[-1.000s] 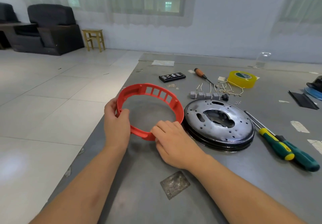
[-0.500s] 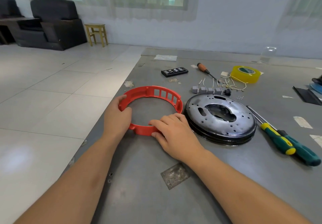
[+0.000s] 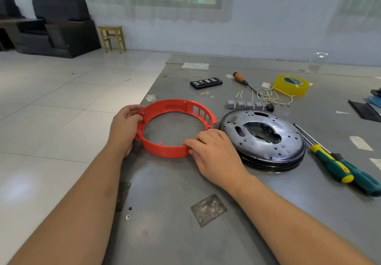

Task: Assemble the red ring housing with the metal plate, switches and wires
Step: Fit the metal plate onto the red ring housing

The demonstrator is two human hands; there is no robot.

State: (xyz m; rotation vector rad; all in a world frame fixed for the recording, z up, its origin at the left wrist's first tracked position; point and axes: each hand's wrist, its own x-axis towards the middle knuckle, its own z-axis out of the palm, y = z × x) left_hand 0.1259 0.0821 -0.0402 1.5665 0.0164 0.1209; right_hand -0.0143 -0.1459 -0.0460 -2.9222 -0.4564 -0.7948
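The red ring housing (image 3: 165,150) lies flat on the grey table (image 3: 185,233), its slotted wall turned to the far right. My left hand (image 3: 123,128) grips its left rim, thumb curled over the edge. My right hand (image 3: 214,153) holds the near right rim with curled fingers. Just right of the ring lies the round metal plate (image 3: 263,139) on a dark disc. Behind the plate stands a row of grey switches (image 3: 245,105), with loose wires (image 3: 274,98) beyond them.
Two screwdrivers with green handles (image 3: 346,172) lie at the right. A wood-handled screwdriver (image 3: 243,81), a black bit case (image 3: 206,82) and a yellow tape roll (image 3: 291,85) sit at the back. Small screws (image 3: 285,113) lie near the plate. The table's left edge runs beside my left forearm.
The ring went from tilted up off the table to lying flat, and it has been turned so the slotted wall now sits at the far right. Both hands stayed on its rim.
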